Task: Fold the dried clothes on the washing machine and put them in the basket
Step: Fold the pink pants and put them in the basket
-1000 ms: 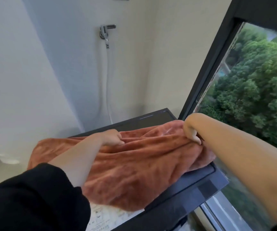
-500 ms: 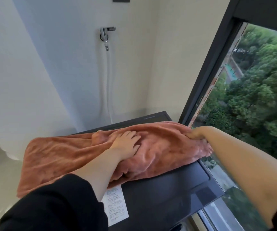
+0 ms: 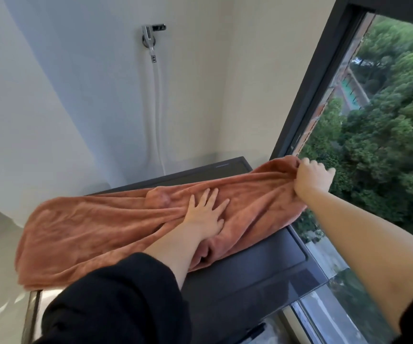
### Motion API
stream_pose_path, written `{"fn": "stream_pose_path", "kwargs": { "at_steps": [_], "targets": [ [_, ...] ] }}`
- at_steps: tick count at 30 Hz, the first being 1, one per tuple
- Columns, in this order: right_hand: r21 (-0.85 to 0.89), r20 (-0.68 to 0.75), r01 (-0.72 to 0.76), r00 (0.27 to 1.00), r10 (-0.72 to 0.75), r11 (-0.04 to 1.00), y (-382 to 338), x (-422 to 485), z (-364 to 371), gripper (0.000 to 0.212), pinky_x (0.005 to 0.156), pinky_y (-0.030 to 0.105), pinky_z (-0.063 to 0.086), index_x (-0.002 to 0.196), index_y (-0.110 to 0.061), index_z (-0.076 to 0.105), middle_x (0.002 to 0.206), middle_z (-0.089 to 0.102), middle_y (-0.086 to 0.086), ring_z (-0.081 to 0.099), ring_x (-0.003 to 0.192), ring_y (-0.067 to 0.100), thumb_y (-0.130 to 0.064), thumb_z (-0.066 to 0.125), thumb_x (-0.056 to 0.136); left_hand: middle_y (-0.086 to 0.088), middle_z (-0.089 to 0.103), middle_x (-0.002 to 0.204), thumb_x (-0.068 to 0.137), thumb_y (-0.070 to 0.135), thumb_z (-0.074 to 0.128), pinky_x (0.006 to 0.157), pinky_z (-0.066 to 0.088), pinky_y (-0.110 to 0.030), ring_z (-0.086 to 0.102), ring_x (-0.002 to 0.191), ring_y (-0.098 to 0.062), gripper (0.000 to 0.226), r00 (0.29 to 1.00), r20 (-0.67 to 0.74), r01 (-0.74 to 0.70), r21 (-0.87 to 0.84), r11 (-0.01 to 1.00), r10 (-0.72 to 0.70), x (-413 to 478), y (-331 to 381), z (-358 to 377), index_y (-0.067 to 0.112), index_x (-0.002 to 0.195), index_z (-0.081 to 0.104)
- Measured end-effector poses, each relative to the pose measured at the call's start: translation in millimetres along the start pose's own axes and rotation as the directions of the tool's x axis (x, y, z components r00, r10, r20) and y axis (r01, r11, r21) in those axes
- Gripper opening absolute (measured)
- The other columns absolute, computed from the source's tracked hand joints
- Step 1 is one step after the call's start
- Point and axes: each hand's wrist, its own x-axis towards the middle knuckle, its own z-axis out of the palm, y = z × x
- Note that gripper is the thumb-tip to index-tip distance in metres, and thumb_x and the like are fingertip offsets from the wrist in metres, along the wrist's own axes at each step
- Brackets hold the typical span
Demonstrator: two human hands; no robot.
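Item: terracotta plush towel [image 3: 106, 227], laid crosswise on the washing machine [image 3: 262, 276] top, 9 o'clock end overhanging the edge.

Left hand [image 3: 206, 211]: fingers straight and spread, pressed flat on the cloth near centre.

Right hand [image 3: 312, 180]: fingers curled, pinching the bunched 3 o'clock end, raised beside the window frame [image 3: 307, 95].

Handling, as judged: light, soft, limp, thick-piled, unlikely to slip.

Take hold at corners or hem, not mid-panel. Pin the fold line with a flat palm.

Basket not in view.

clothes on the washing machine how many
1: an orange cloth lies across the washing machine, left hand flat on its middle, right hand gripping its right end. More may lie beneath.
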Motion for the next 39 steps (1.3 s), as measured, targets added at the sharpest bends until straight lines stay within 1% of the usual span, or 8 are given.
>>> {"fn": "stream_pose_path", "kwargs": {
  "at_steps": [5,8,13,16,20,28,35,39],
  "targets": [
    [-0.179,-0.006,0.187,0.982,-0.191,0.966,-5.1,-2.7,8.0,0.039,0.097,0.044,0.035,0.13,-0.008,0.042,0.131,0.047,0.012,0.042,0.12,0.03,-0.017,0.043,0.092,-0.005,0.021,0.157,0.098,0.029,0.035,0.117,0.005,-0.051,0.011,0.146,-0.022,0.049,0.942,-0.321,-0.076,0.082,0.994,0.098,-23.4,-17.4,-2.5,0.021,0.147,0.034],
    [-0.032,-0.038,0.446,0.894,-0.447,0.895,-43.7,-24.3,10.5,0.031,0.093,0.041,0.036,0.121,-0.008,0.05,0.124,0.051,0.012,0.045,0.115,0.03,-0.018,0.041,0.093,-0.008,0.05,0.136,0.092,0.019,0.042,0.113,0.022,-0.048,0.042,0.13,-0.027,0.041,0.85,-0.52,0.067,-0.046,0.997,-0.081,-45.8,-63.4,4.9,0.016,0.132,0.053],
    [0.301,0.046,0.691,0.678,-0.733,0.658,-111.7,-78.3,6.7,0.039,0.101,0.04,0.036,0.125,-0.011,0.052,0.13,0.051,0.01,0.045,0.122,0.027,-0.034,0.043,0.095,-0.005,0.042,0.143,0.098,0.02,0.037,0.112,0.024,-0.041,0.035,0.134,-0.025,0.043,0.765,-0.369,0.407,-0.357,0.841,-0.527,-54.1,-117.8,5.1,0.015,0.14,0.041],
    [0.178,0.386,0.737,0.557,-0.735,0.652,-112.7,-93.3,20.5,0.076,0.114,0.057,0.012,0.152,-0.023,0.009,0.159,0.005,0.002,0.005,0.146,0.02,-0.059,0.037,0.092,-0.007,0.038,0.147,0.098,0.025,0.039,0.111,0.028,-0.04,0.033,0.136,-0.026,0.046,0.848,-0.168,0.431,-0.335,0.838,-0.503,-62.2,-144.8,10.6,0.015,0.143,0.035],
    [0.107,0.519,0.703,0.564,-0.642,0.703,-113.0,-80.4,17.9,0.09,0.112,0.064,0.004,0.151,-0.031,-0.007,0.159,-0.011,-0.003,-0.006,0.147,0.018,-0.066,0.044,0.086,-0.007,0.045,0.137,0.097,0.037,0.045,0.102,0.037,-0.04,0.04,0.129,-0.026,0.044,0.893,-0.109,0.426,-0.104,0.899,-0.436,-77.7,-159.2,4.1,0.016,0.135,0.044],
    [-0.094,0.596,0.636,0.653,-0.468,0.766,-138.1,-79.7,-0.3,0.091,0.113,0.059,0.002,0.152,-0.028,-0.004,0.16,-0.001,-0.003,0.003,0.146,0.024,-0.051,0.054,0.085,-0.007,0.061,0.119,0.097,0.034,0.045,0.103,0.028,-0.043,0.047,0.119,-0.027,0.03,0.712,-0.264,0.645,-0.121,0.755,-0.651,-110.9,-204.5,-19.1,0.015,0.117,0.056],
    [-0.333,0.524,0.444,0.821,-0.228,0.832,-202.5,-119.8,-18.7,0.059,0.116,0.052,0.01,0.15,-0.011,0.021,0.156,0.022,0.011,0.018,0.144,0.03,-0.032,0.036,0.097,-0.012,0.033,0.146,0.098,0.035,0.04,0.107,0.029,-0.049,0.028,0.136,-0.032,0.052,0.681,-0.054,0.661,-0.383,0.645,-0.73,-171.2,-267.8,24.8,0.015,0.144,0.028],
    [-0.218,0.367,0.525,0.825,-0.429,0.823,-278.3,-163.1,-38.3,0.04,0.101,0.038,0.037,0.132,-0.014,0.051,0.134,0.053,0.007,0.048,0.124,0.025,-0.018,0.044,0.093,-0.021,0.032,0.147,0.1,0.041,0.034,0.112,0.026,-0.046,0.029,0.136,-0.039,0.058,0.585,0.178,0.678,-0.643,0.356,-0.791,-200.3,-309.4,46.2,0.007,0.146,0.024]
  ]
}}
